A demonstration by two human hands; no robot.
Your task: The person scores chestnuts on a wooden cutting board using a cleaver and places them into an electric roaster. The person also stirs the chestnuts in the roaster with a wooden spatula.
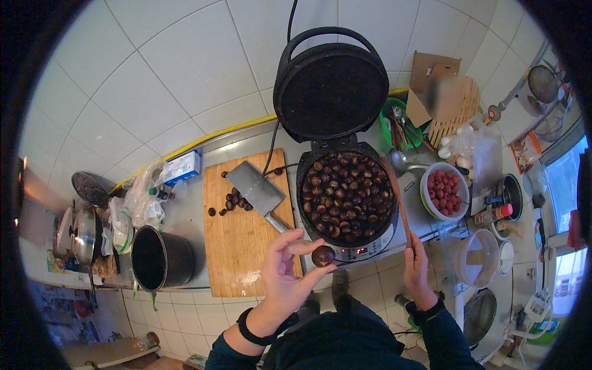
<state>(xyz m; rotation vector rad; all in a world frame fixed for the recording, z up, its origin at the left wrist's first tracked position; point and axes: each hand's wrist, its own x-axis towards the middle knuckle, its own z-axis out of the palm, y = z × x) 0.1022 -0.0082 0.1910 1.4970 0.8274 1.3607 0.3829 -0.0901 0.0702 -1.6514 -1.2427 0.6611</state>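
Between the thumb and finger of my left hand (289,268) is a single brown chestnut (323,256), held just off the front of an electric baking pan (303,226). My right hand (417,266) grips the end of a long wooden spatula (398,194), whose blade rests along the pan's right rim. Many chestnuts (347,194) fill the pan in a dense layer. Its round black lid (330,92) stands raised behind. A lit control panel (363,252) shows on the pan's front.
Left of the pan, a cleaver (256,187) and several loose chestnuts (237,200) lie on a bamboo cutting board (249,259). A deep dark pot (162,259) stands further left. To the right are a bowl (424,196) of red fruit, a ladle (397,162) and a green basket (386,127) of utensils.
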